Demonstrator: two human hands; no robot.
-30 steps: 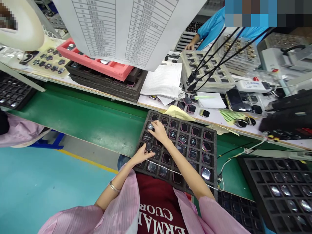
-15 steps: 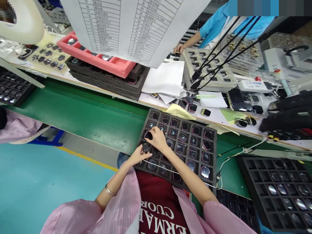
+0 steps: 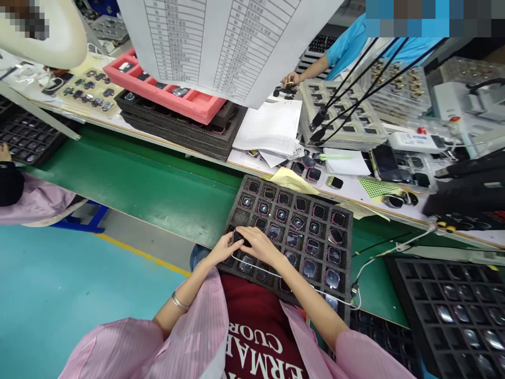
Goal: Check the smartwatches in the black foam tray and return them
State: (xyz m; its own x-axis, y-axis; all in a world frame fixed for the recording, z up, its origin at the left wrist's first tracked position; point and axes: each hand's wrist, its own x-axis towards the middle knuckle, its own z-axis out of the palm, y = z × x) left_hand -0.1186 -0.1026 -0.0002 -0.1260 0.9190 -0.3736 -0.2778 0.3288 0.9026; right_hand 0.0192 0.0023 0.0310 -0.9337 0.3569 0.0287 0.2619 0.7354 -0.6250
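Note:
In the head view my left hand (image 3: pixel 223 249) and my right hand (image 3: pixel 259 245) meet over the near left part of a black foam tray (image 3: pixel 239 217). Fingers of both are closed around a dark, square smartwatch body (image 3: pixel 237 237), partly hidden by them. A thin white cable (image 3: pixel 272 272) runs from beneath my hands across the tray to the right. Strapless smartwatches (image 3: pixel 292 239) sit in the tray's square slots, and several screens, such as on one watch (image 3: pixel 264 208), show a lit symbol. The slot just beyond my hands holds no watch.
A bench shelf behind carries a pink foam tray (image 3: pixel 165 97), stacked dark trays (image 3: pixel 177 129), papers (image 3: pixel 272 126) and clear plastic trays (image 3: pixel 343 113). Another dark tray (image 3: pixel 445 337) lies at right. A printed sheet (image 3: pixel 232 47) hangs in front. A co-worker's hand (image 3: pixel 291 79) is across the bench.
My right hand has drawn a watch out of its slot and moved nearer, down to my left hand. The slot now shows bare foam. My left hand has barely moved.

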